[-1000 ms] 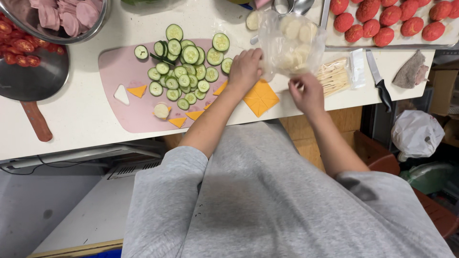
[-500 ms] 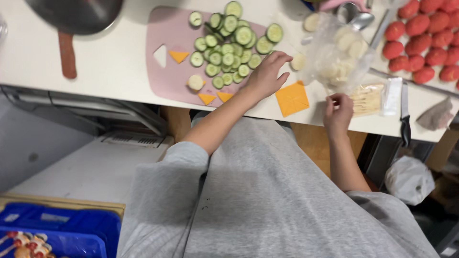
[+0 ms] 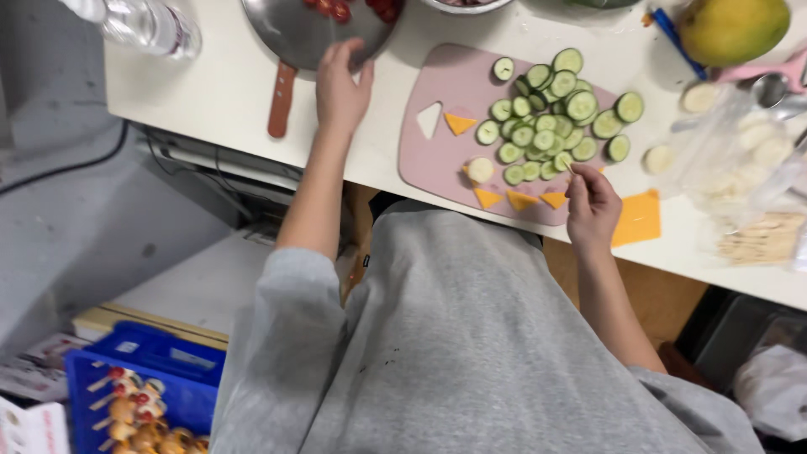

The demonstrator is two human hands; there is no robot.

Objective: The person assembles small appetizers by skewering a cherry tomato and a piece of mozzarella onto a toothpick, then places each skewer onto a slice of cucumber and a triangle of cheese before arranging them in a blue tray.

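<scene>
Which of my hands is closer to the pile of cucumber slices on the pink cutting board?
Right. Your right hand is at the near edge of the cucumber slices on the cutting board, pinching something thin. Your left hand is off the board, on the rim of the metal pan.

Packaging around the worktop — a bag, a bottle, a crate, no signs or screens.

Far right on the worktop [image 3: 210, 92], a clear plastic bag [image 3: 740, 155] lies crumpled, pale round slices showing through it, and just below it sits a see-through packet of pale wooden sticks [image 3: 761, 240]. Top left, a clear plastic bottle [image 3: 147, 25] lies on its side at the worktop's corner. Down on the floor at lower left — a blue plastic crate [image 3: 139, 370] holding filled skewers, with white printed packaging [image 3: 34, 412] beside it, print too small to make out.
</scene>
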